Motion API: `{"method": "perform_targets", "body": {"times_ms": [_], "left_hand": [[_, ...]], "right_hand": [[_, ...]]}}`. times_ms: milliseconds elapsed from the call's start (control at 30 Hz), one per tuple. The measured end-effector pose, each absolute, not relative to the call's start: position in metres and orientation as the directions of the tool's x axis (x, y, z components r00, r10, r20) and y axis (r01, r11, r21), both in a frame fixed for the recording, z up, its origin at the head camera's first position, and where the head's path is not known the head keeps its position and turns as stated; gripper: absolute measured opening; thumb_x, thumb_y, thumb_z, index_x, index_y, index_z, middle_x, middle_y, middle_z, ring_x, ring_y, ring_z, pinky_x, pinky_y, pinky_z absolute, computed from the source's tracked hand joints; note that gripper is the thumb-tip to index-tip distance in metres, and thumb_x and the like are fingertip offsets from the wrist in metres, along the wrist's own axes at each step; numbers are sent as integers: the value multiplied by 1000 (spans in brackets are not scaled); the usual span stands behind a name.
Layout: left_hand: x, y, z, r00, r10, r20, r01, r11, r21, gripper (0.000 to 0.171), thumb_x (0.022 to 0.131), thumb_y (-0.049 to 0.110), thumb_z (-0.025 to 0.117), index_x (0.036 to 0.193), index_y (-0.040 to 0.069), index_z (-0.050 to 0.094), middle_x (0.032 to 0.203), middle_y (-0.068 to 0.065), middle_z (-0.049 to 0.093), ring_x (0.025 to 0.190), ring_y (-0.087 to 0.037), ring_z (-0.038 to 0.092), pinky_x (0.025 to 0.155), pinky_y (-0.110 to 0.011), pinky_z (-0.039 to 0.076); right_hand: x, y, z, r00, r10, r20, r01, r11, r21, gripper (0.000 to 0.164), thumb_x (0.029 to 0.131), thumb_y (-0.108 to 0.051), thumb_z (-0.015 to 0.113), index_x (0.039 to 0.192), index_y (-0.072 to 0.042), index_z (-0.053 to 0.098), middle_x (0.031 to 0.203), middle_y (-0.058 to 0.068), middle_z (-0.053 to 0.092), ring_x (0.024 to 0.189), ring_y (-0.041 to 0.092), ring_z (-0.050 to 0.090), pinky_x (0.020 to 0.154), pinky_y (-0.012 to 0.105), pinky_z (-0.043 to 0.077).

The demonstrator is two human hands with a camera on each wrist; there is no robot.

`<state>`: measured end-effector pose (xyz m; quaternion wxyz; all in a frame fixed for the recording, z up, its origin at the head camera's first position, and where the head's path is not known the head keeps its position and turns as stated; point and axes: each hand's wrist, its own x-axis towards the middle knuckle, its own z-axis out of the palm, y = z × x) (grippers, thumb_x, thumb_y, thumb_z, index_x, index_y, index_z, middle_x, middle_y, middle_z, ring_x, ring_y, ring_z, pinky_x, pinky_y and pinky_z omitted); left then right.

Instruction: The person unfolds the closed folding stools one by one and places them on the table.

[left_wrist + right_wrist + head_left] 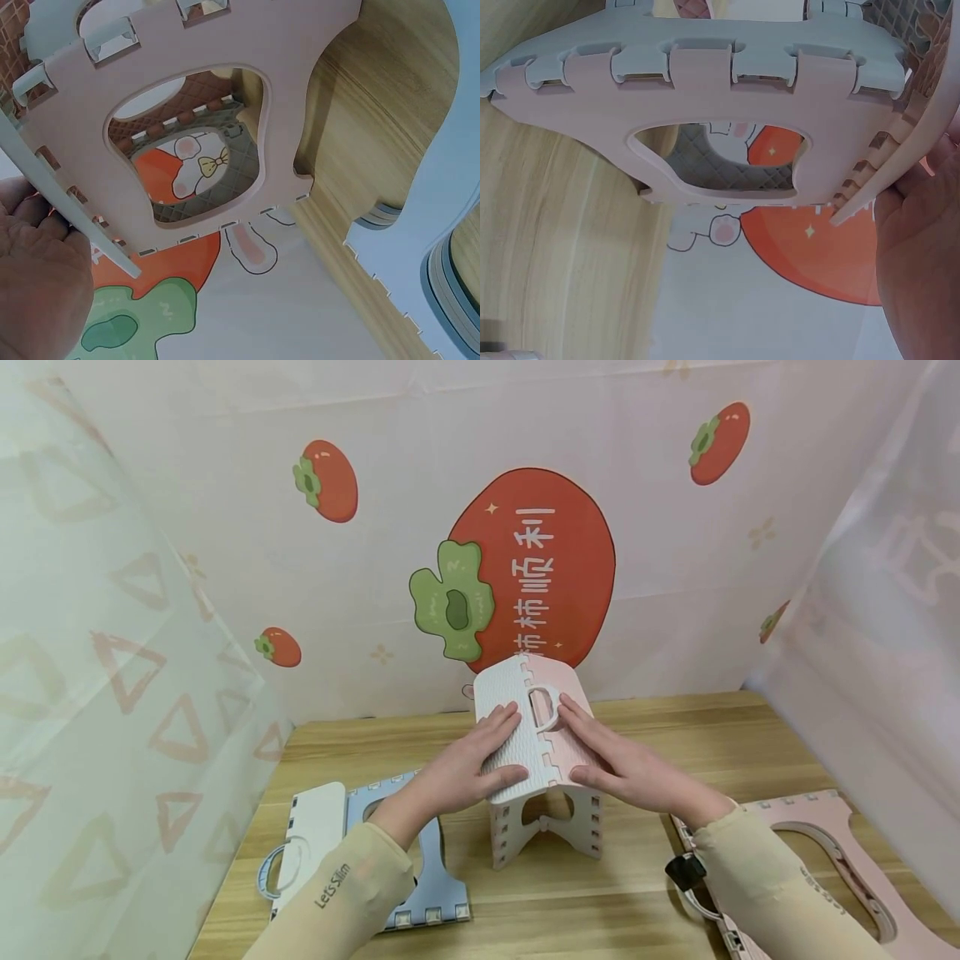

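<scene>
A cloth printed with persimmons (660, 585) hung behind a wooden table (570, 910). On the table, a folded pink stool (825, 812) lay to the right and a folded blue-and-white stool (318, 822) to the left. Between these 2 stood the part-open stool (550, 760), its 2 top panels sloping like a roof, white on the left and pink on the right. The long axis of its top, along the raised seam, ran away from the person, so the 2 hands faced each other across it and neither was clearly nearer. The left hand (472, 760) rested on the white panel, the right hand (611, 756) on the pink; both lay fairly flat, clenching nothing. The stool thus sat between and beneath the palms, a small handle (553, 717) near the right fingertips.
</scene>
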<state>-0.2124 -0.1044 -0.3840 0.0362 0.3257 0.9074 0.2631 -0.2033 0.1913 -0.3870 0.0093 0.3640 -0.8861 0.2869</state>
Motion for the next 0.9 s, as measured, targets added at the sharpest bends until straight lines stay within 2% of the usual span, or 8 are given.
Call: {"method": "perform_targets", "body": {"times_ms": [533, 700, 900], "left_hand": [[-212, -104, -383, -791, 608, 72, 563, 677, 474, 83, 100, 58, 56, 164, 20, 21, 171, 10, 10, 157, -13, 7, 127, -41, 19], [-211, -103, -383, -792, 608, 61, 562, 685, 464, 83, 100, 58, 56, 164, 19, 21, 171, 9, 10, 157, -14, 7, 127, -41, 19], [-210, -102, -381, -795, 604, 50, 560, 701, 441, 82, 101, 58, 55, 164, 18, 22, 171, 7, 12, 158, -15, 9, 127, -41, 19]], "right_hand": [[-203, 193, -391, -736, -632, 242, -654, 572, -495, 79, 102, -37, 63, 166, -25, 18, 172, -6, 10, 154, 24, 26, 118, 50, 35], [-203, 194, -392, -737, -632, 241, -653, 572, -497, 77, 102, -36, 63, 165, -24, 19, 172, -5, 12, 154, 28, 25, 119, 54, 34], [-203, 196, -392, -736, -633, 239, -654, 573, -494, 75, 102, -35, 63, 165, -22, 23, 171, -3, 15, 154, 29, 25, 121, 49, 31]]}}
